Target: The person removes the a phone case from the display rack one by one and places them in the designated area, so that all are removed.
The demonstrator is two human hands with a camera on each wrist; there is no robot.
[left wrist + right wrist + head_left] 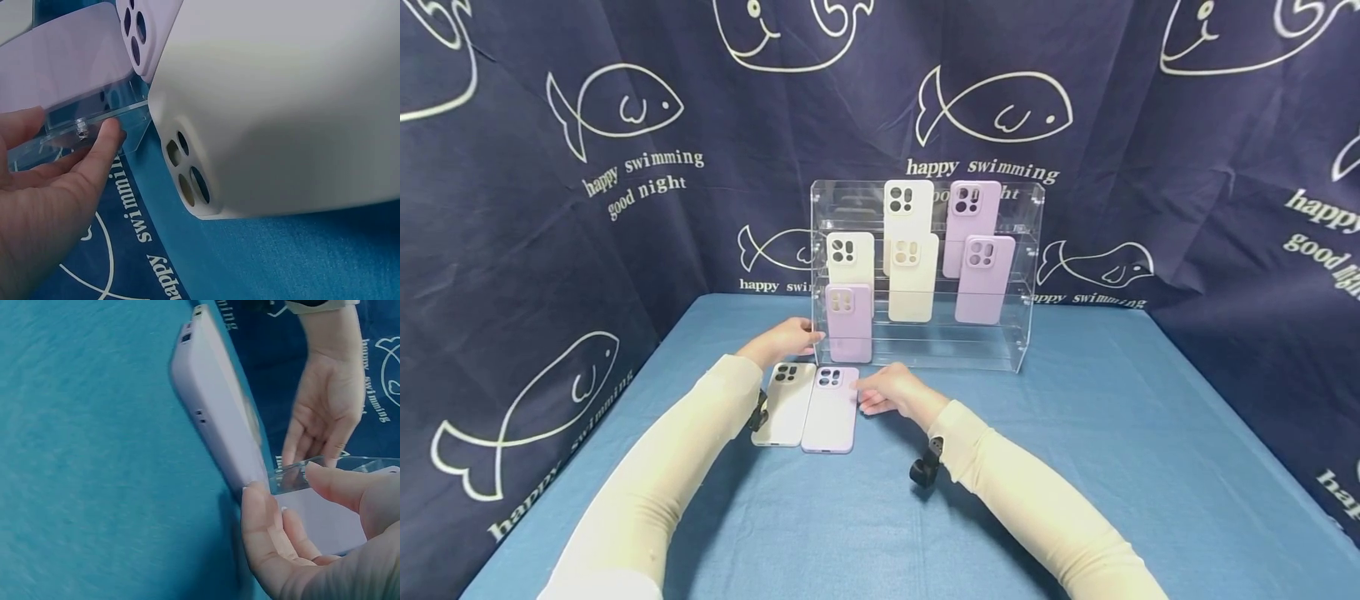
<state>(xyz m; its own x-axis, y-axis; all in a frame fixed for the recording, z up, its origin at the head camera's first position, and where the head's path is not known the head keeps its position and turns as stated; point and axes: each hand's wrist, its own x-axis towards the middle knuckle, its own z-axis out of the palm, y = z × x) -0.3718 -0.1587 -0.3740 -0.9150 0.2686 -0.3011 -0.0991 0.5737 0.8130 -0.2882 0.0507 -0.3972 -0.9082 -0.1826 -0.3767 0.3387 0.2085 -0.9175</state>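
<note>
A clear acrylic display stand [940, 354] holds several white and lilac phone cases. My left hand [786, 340] is at its lower left corner; in the left wrist view, thumb and fingers [103, 147] pinch the clear side panel near a metal screw. On the cloth before the stand lie a white phone case [785, 412] and, beside it, a lilac phone case [830, 421], camera cut-outs toward the stand. My right hand [895, 390] is at the lilac case's right edge; in the right wrist view a fingertip touches that edge, with the thumb apart from it.
Within the stand, a lilac case [850, 333] fills the lower left, close to my left hand. White cases [912, 292] stand mid-stand and lilac ones [985, 292] at the right. A blue cloth [1075, 417] covers the table, with a dark fish-print curtain [850, 108] behind.
</note>
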